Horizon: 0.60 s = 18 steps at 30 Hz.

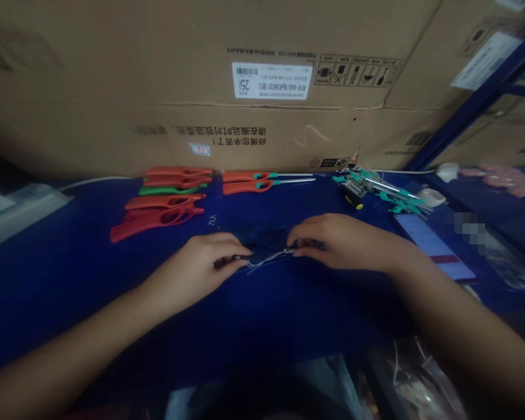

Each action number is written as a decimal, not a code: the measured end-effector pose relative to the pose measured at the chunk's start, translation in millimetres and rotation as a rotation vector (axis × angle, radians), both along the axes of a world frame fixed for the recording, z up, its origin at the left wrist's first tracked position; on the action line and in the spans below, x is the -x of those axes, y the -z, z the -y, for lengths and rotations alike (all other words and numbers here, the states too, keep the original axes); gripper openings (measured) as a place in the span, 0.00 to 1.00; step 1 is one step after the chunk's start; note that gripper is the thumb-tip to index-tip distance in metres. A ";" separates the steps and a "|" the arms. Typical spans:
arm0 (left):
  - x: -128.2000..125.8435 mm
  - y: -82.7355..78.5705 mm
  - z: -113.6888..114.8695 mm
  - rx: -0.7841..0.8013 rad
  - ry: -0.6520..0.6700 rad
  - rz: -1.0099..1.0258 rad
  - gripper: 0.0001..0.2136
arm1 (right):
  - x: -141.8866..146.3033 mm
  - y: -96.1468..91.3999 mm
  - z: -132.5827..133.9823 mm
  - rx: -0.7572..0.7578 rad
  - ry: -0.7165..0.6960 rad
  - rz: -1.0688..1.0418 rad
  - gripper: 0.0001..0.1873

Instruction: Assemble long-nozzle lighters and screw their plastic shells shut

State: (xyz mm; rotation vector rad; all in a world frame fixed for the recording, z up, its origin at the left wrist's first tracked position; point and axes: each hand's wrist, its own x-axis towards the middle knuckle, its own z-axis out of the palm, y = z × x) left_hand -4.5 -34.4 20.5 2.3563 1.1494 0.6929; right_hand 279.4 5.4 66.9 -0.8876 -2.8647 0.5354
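Observation:
My left hand [212,259] is closed in a pinch around a small black part [241,257] over the blue table. Thin pale wires [266,259] run across the gap from it to my right hand [339,242]. There the thumb and fingers grip a small part with a light metallic end [289,251]; most of it is hidden by the fingers. Beyond the left hand lie several empty-looking lighter shells, among them a red shell [151,221] and a green shell [170,189]. Two orange lighters [245,187] with metal rods rest behind both hands.
At the back right is a pile of teal lighter parts with metal rods [382,186], beside a black-and-yellow screwdriver [352,198]. A lit phone [435,245] lies near my right forearm. Large cardboard cartons [157,64] wall off the back. Clear plastic bags [26,213] lie far left.

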 end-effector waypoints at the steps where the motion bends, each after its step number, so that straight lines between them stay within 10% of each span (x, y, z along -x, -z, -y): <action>1: 0.3 0.1 0.1 0.001 -0.002 0.001 0.09 | -0.2 0.3 -0.5 -0.010 -0.003 -0.010 0.09; 18: -17.6 -9.3 13.8 -0.247 -0.014 0.138 0.08 | 10.9 6.7 9.1 -0.244 -0.120 -0.243 0.06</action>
